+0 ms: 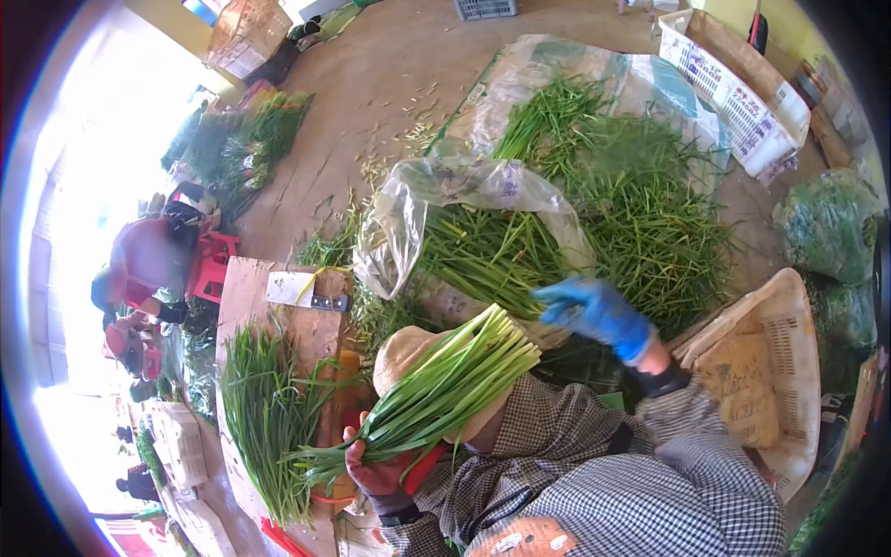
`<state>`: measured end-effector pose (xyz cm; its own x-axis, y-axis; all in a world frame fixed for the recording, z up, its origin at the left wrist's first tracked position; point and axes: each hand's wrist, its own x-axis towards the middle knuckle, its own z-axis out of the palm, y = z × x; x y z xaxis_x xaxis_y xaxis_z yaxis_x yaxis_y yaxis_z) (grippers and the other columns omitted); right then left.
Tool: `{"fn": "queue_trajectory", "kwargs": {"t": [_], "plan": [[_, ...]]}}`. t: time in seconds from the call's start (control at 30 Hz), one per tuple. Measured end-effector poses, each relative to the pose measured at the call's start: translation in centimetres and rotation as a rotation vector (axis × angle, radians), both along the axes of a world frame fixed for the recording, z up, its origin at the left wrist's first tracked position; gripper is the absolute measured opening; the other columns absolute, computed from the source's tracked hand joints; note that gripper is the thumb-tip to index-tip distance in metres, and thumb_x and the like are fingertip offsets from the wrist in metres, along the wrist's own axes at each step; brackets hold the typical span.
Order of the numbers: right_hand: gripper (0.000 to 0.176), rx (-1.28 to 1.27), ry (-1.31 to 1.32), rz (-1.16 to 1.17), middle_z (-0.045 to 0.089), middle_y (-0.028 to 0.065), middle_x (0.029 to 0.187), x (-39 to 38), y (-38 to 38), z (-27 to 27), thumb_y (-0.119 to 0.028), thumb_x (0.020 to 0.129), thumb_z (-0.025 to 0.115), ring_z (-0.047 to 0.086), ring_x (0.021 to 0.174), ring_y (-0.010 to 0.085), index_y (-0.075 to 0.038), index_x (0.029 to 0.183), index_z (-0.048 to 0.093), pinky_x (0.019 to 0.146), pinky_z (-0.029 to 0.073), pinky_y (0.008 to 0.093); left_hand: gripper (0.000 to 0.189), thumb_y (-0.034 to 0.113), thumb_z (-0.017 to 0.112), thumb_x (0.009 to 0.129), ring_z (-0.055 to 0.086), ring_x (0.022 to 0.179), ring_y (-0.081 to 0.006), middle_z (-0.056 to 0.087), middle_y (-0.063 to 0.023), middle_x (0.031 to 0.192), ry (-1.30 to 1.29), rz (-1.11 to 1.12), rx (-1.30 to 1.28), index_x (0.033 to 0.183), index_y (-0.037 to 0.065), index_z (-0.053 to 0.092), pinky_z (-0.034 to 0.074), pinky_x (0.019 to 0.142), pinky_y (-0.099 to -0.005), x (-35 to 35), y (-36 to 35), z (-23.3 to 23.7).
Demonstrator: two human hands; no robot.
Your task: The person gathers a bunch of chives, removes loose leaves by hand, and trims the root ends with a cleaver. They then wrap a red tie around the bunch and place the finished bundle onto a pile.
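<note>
My left hand (379, 472) is closed round the leafy end of a bunch of garlic chives (445, 385). The pale cut ends of the stalks point up and to the right. My right hand (594, 316), in a blue glove, is raised beside those ends with its fingers stretched out and slightly blurred; nothing shows in it. Below that hand, an open clear plastic bag (394, 232) holds loose green stalks. Left of the held bunch, more chives (269, 418) lie on a wooden board (243, 288). A cleaver (302, 290) rests near the board's far end.
A heap of loose greens (650, 204) covers a plastic sheet (534, 56) on the floor. White crates (742, 102) stand at the back right, and another crate (803, 371) stands at my right. A person (153, 260) sits near a red stool (213, 265) at the left.
</note>
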<state>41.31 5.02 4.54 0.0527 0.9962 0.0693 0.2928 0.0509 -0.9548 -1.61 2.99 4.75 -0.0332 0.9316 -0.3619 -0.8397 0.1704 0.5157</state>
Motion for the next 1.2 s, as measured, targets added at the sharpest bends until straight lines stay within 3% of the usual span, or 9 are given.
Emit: {"fn": "queue_trajectory", "kwargs": {"t": [0.1, 0.27, 0.4, 0.5, 0.8, 0.87, 0.97, 1.07, 1.2], "plan": [[0.031, -0.001, 0.029, 0.151, 0.071, 0.0113, 0.09, -4.6, 2.3, -1.6, -0.024, 0.082, 0.077, 0.068, 0.079, 0.0182, -0.005, 0.106, 0.071, 0.072, 0.053, 0.0305, 0.04, 0.013, 0.053, 0.086, 0.057, 0.121, -0.0345, 0.059, -0.0169, 0.133, 0.086, -0.117, 0.125, 0.125, 0.017, 0.063, 0.047, 0.099, -0.0633, -0.5, 0.0, -0.2], [0.016, 0.097, 0.025, 0.104, 0.07, 0.0096, 0.083, -5.3, 2.7, -3.9, -0.006, 0.083, 0.066, 0.066, 0.073, 0.0177, -0.001, 0.097, 0.071, 0.069, 0.052, 0.0285, 0.04, 0.014, 0.053, 0.086, 0.056, 0.123, -0.0364, 0.058, -0.0142, 0.134, 0.07, -0.119, 0.073, 0.123, 0.021, 0.064, 0.045, 0.094, -0.0721, -1.8, -0.7, -1.1], [0.018, -0.029, -0.161, -0.078, 0.07, 0.0118, 0.085, -0.4, 2.1, -3.1, -0.016, 0.086, 0.067, 0.067, 0.073, 0.0204, -0.004, 0.099, 0.072, 0.069, 0.052, 0.0315, 0.035, 0.014, 0.053, 0.085, 0.054, 0.124, -0.0369, 0.059, -0.0118, 0.134, 0.112, -0.104, 0.122, 0.117, 0.022, 0.065, 0.043, 0.09, -0.0766, -0.9, -0.6, -0.9], [0.014, -0.059, 0.123, -0.077, 0.07, 0.01, 0.08, -1.4, 1.8, 1.0, -0.014, 0.087, 0.069, 0.066, 0.07, 0.0164, -0.003, 0.095, 0.072, 0.066, 0.051, 0.0296, 0.033, 0.011, 0.053, 0.084, 0.054, 0.124, -0.0372, 0.06, -0.0129, 0.132, 0.04, -0.074, 0.041, 0.114, 0.02, 0.065, 0.044, 0.09, -0.0761, 0.0, -0.5, 0.2], [0.015, 0.247, 0.065, 0.065, 0.069, 0.0063, 0.079, -5.3, 4.5, 0.2, -0.017, 0.085, 0.073, 0.063, 0.068, 0.0154, -0.004, 0.093, 0.073, 0.066, 0.05, 0.0293, 0.033, 0.012, 0.051, 0.086, 0.055, 0.123, -0.0361, 0.06, -0.012, 0.131, 0.075, -0.11, 0.085, 0.116, 0.02, 0.063, 0.046, 0.089, -0.0754, 0.7, -0.6, 0.9], [0.012, 0.247, 0.184, -0.109, 0.068, 0.0061, 0.076, -2.7, 3.6, 1.9, -0.015, 0.084, 0.073, 0.062, 0.068, 0.0146, -0.006, 0.092, 0.073, 0.065, 0.05, 0.0296, 0.034, 0.013, 0.051, 0.086, 0.055, 0.123, -0.0357, 0.06, -0.0116, 0.132, 0.065, -0.089, 0.087, 0.117, 0.02, 0.063, 0.046, 0.088, -0.0754, 0.3, -0.9, 0.3], [0.008, 0.257, -0.22, -0.446, 0.068, 0.0036, 0.078, 5.6, 1.5, 2.5, -0.011, 0.087, 0.07, 0.06, 0.07, 0.0101, -0.007, 0.092, 0.073, 0.063, 0.047, 0.026, 0.036, 0.014, 0.052, 0.086, 0.055, 0.123, -0.0349, 0.06, -0.0108, 0.133, 0.047, -0.075, 0.073, 0.119, 0.021, 0.064, 0.046, 0.089, -0.0752, -1.0, -1.3, -1.1], [0.022, 0.096, -0.254, -0.683, 0.066, 0.0023, 0.077, 15.7, -3.2, 1.9, -0.01, 0.085, 0.07, 0.061, 0.07, 0.0114, -0.008, 0.107, 0.072, 0.063, 0.048, 0.0263, 0.038, 0.016, 0.052, 0.086, 0.056, 0.122, -0.0348, 0.06, -0.0103, 0.133, 0.04, -0.103, 0.067, 0.121, 0.022, 0.064, 0.045, 0.09, -0.0747, -1.7, -1.4, -1.8], [0.039, 0.006, -0.559, -0.663, 0.072, 0.0063, 0.097, 16.4, -7.0, 2.6, -0.013, 0.085, 0.071, 0.067, 0.08, 0.0134, -0.009, 0.123, 0.066, 0.077, 0.052, 0.0298, 0.041, 0.017, 0.052, 0.086, 0.056, 0.122, -0.0362, 0.061, -0.0099, 0.132, 0.047, -0.075, -0.001, 0.125, 0.018, 0.063, 0.043, 0.092, -0.0743, -1.7, -1.2, -2.9]]}}
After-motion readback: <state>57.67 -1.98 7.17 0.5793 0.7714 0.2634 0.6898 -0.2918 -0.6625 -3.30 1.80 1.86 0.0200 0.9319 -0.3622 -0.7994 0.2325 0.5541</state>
